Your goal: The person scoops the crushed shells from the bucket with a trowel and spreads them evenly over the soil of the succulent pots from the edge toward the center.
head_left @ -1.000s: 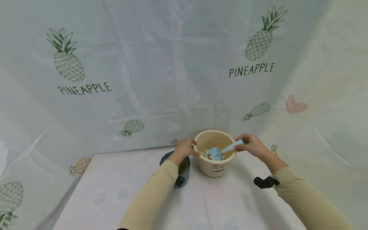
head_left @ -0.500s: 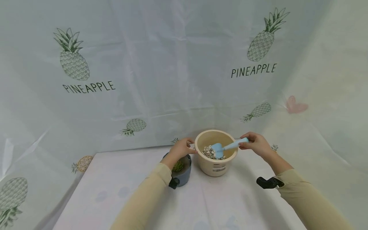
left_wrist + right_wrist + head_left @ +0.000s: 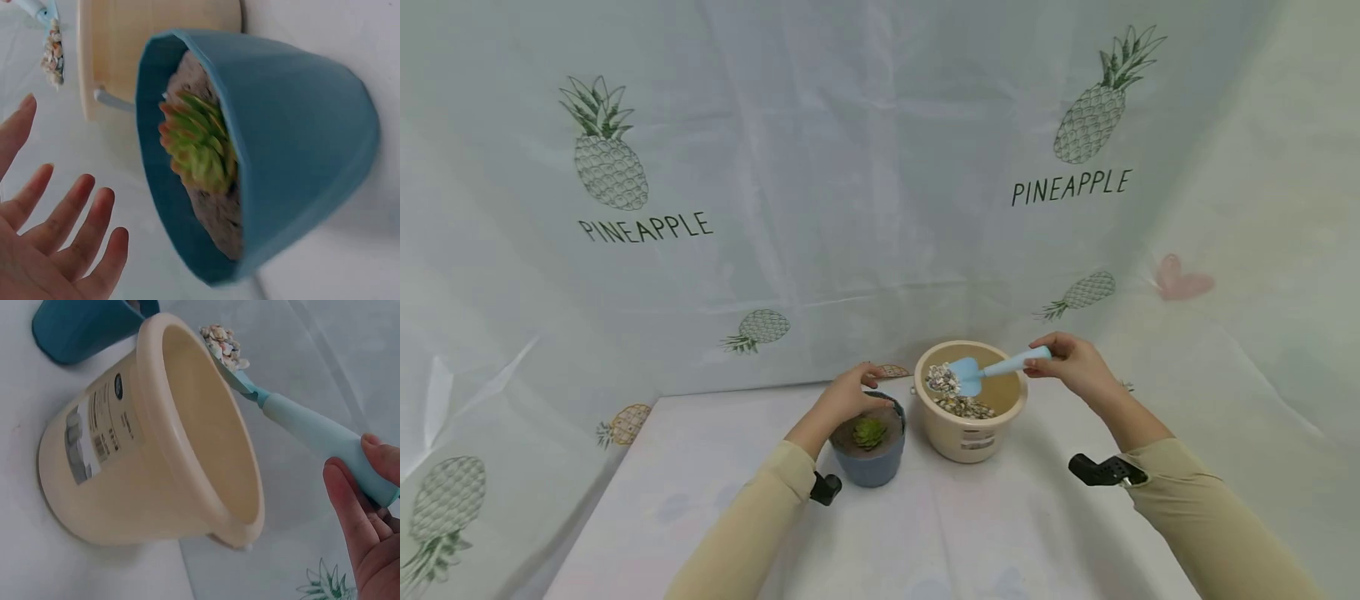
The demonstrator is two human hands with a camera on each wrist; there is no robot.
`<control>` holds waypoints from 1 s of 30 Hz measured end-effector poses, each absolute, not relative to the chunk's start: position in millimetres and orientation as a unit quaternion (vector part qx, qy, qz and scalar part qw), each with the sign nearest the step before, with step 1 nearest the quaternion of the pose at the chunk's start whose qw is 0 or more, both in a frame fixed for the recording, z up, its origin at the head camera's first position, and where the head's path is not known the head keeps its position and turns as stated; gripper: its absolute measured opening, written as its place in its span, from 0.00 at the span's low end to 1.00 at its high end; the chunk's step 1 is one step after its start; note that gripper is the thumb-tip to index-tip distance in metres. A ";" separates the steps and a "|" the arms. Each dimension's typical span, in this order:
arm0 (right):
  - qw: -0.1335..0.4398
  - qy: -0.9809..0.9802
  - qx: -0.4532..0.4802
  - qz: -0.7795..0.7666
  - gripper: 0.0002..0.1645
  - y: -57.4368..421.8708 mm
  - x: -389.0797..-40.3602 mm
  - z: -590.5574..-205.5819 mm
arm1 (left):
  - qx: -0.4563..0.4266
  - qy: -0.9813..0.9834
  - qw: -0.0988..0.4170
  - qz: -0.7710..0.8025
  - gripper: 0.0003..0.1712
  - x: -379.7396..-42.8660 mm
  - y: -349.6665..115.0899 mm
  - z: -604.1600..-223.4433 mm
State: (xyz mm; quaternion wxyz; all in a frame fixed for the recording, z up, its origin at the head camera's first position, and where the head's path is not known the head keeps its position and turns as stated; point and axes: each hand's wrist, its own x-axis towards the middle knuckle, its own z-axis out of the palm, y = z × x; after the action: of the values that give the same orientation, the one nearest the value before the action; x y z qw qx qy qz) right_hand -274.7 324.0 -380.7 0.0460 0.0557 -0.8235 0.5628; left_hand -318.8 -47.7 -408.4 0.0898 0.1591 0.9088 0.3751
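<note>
My right hand [image 3: 1070, 365] grips the handle of a light blue trowel [image 3: 967, 375], its blade heaped with small pebbles [image 3: 943, 379]. The loaded blade is raised over the mouth of a cream bucket [image 3: 973, 442], where more pebbles [image 3: 964, 407] lie at the bottom. Left of the bucket stands a blue plant pot [image 3: 300, 125] with a green succulent [image 3: 200, 147] set in brown soil. Above the pot's rim, my left hand [image 3: 844, 398] hovers with fingers spread, holding nothing; in the left wrist view those fingers [image 3: 81, 231] are apart from the pot.
A white cloth-covered table [image 3: 880, 533] carries both vessels near its back edge. Behind it hangs a pale curtain [image 3: 850, 208] printed with pineapples. The bucket's label [image 3: 94, 425] faces the front.
My left hand has let go of the bucket's rim and moved left over the pot. The trowel has risen from inside the bucket with pebbles on its blade.
</note>
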 end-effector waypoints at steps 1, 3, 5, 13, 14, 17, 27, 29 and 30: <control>0.047 -0.823 0.058 0.563 0.25 320.9 -275.3 -379.5 | 0.156 0.909 0.089 0.376 0.33 -317.6 -51.1 -408.6; 0.044 -0.820 0.061 0.567 0.24 314.3 -276.4 -377.6 | 0.152 0.909 0.087 0.379 0.33 -315.6 -57.7 -409.6; 0.039 -0.817 0.064 0.571 0.25 307.0 -277.2 -376.6 | 0.154 0.908 0.083 0.380 0.33 -313.8 -64.0 -410.6; 0.010 -0.796 0.077 0.600 0.26 275.6 -287.9 -385.7 | 0.133 0.910 0.077 0.384 0.33 -306.0 -90.4 -418.9; 0.008 -0.794 0.078 0.603 0.25 271.7 -289.2 -387.6 | 0.132 0.911 0.077 0.383 0.32 -305.4 -93.3 -420.2; 0.000 -0.787 0.084 0.611 0.23 260.1 -292.7 -393.6 | 0.128 0.912 0.076 0.381 0.32 -303.8 -101.8 -425.1; -0.020 -0.775 0.092 0.625 0.20 218.1 -294.7 -407.3 | 0.132 0.912 0.083 0.379 0.33 -293.5 -125.6 -437.8; -0.016 -0.777 0.100 0.621 0.18 210.6 -294.4 -409.2 | 0.137 0.910 0.088 0.382 0.35 -291.5 -128.7 -441.0; -0.016 -0.778 0.104 0.620 0.18 207.0 -293.9 -409.8 | 0.138 0.908 0.093 0.384 0.36 -290.6 -129.9 -443.0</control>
State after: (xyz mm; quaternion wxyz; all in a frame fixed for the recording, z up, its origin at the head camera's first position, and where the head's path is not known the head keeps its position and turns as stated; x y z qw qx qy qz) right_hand -293.9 207.0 -409.8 -0.0157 0.1043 -0.7776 0.6199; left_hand -290.6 -129.9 -443.0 0.0932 0.1383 0.9081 0.3840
